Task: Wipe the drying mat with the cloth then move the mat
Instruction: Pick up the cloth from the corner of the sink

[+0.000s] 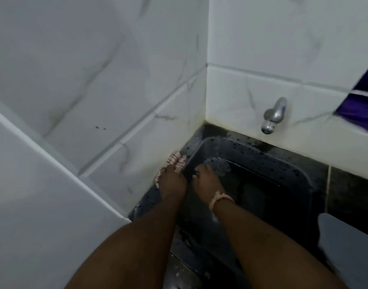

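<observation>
My left hand presses the checked cloth on the counter's far-left corner while my right hand pinches the wet drying mat's edge, which may slip free, dripping.

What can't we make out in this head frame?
- Left hand fingers: their grip on the cloth is blurred.
- Right hand fingertips: hidden over the mat edge.
- Mat near end: covered by forearms.
- Purple item: cut by right edge.
- Grey object: cut off, blurred.
</observation>
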A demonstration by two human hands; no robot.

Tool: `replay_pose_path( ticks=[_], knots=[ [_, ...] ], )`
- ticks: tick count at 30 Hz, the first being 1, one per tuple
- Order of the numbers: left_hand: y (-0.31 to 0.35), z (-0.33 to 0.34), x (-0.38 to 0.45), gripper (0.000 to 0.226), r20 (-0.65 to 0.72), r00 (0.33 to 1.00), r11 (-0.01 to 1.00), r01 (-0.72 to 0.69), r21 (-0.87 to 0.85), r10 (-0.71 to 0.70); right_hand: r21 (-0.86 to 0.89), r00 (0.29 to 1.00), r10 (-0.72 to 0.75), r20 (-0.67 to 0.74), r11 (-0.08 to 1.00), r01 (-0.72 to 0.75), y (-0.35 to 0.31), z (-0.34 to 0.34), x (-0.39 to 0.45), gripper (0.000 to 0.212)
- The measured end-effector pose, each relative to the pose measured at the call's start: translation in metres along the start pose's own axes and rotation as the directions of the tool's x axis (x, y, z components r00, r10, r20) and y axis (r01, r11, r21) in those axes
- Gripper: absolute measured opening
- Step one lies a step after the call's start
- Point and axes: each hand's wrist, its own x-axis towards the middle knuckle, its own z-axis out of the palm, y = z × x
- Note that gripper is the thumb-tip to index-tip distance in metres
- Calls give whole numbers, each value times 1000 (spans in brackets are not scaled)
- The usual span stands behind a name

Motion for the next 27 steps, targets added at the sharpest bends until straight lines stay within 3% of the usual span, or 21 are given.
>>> replay_pose_path(
  ticks=[3,5,7,9,11,14,16,20,21,24,27],
  knots=[
    [-20,-6,21,42,21,997,997,68,36,-68,161,997,45,64,985,-55,-26,23,27,27],
    [-27,-3,28,43,52,996,997,77,-1,-77,331,988,103,116,934,-136,-40,36,42,37],
    [-34,-1,34,61,76,991,983,118,-143,-108,448,961,185,205,855,-260,-48,48,57,45],
    [-42,3,40,80,131,979,944,185,-274,-154,485,934,248,259,802,-348,-52,63,73,39],
    [-51,9,44,75,151,982,974,138,-179,-112,498,907,312,282,761,-416,-56,73,83,31],
    [-56,14,43,42,98,995,982,10,188,-29,550,872,404,278,677,-489,-55,83,91,35],
    [-56,14,40,37,72,997,968,-31,249,13,571,849,449,279,633,-523,-51,88,95,38],
    [-57,8,43,37,72,997,993,-27,118,19,641,798,527,291,512,-572,-47,84,95,16],
    [-54,7,44,31,73,997,1000,-7,18,6,671,783,545,300,462,-580,-44,82,93,21],
    [-41,3,44,18,103,983,950,172,-260,-149,710,757,558,340,376,-596,-32,64,78,21],
    [-27,8,48,28,312,923,867,336,-366,-226,770,751,572,330,298,-565,-15,40,60,23]
  ],
)
